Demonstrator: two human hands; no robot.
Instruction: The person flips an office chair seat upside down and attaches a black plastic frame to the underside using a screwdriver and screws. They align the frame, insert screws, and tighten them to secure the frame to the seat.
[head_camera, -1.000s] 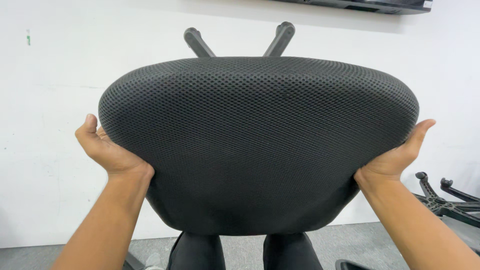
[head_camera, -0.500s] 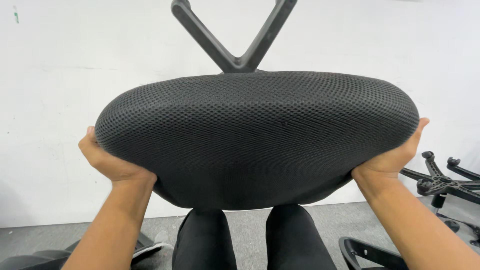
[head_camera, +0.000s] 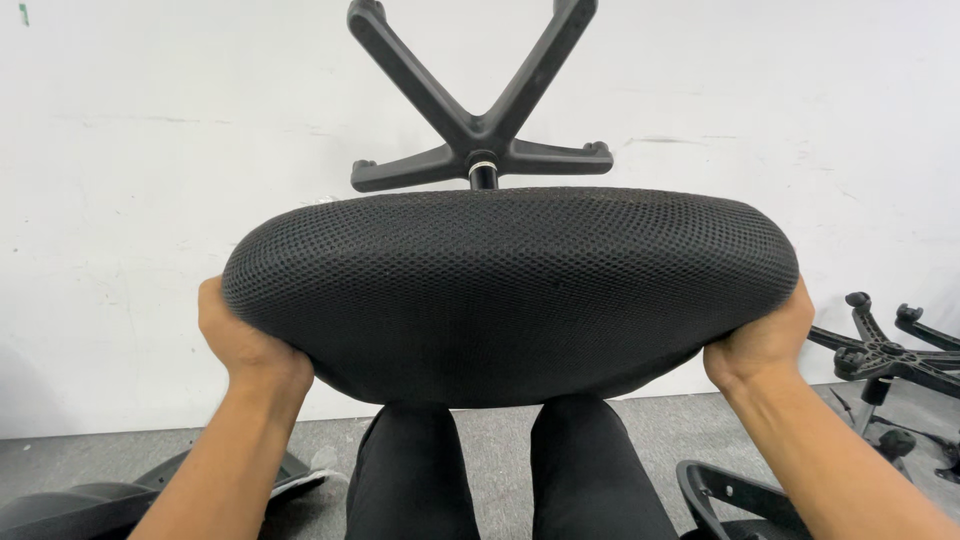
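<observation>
I hold a black mesh office-chair seat (head_camera: 510, 290) up in front of me, tipped so its cushion faces me. My left hand (head_camera: 240, 345) grips its left edge and my right hand (head_camera: 762, 340) grips its right edge. Beyond the seat, a black star-shaped chair base (head_camera: 482, 120) on a short metal post sticks out from the seat's underside toward the white wall. The fingers of both hands are hidden behind the cushion. My legs in black trousers (head_camera: 505, 470) show below the seat.
A second black chair base with castor stubs (head_camera: 885, 360) lies on the grey floor at the right. A black plastic part (head_camera: 745, 500) sits at the lower right and another dark chair piece (head_camera: 90, 500) at the lower left. A white wall (head_camera: 130, 200) stands close ahead.
The seat has tilted further over, so more of the star base shows above it. Both hands have slid down and wrapped tighter around the edges.
</observation>
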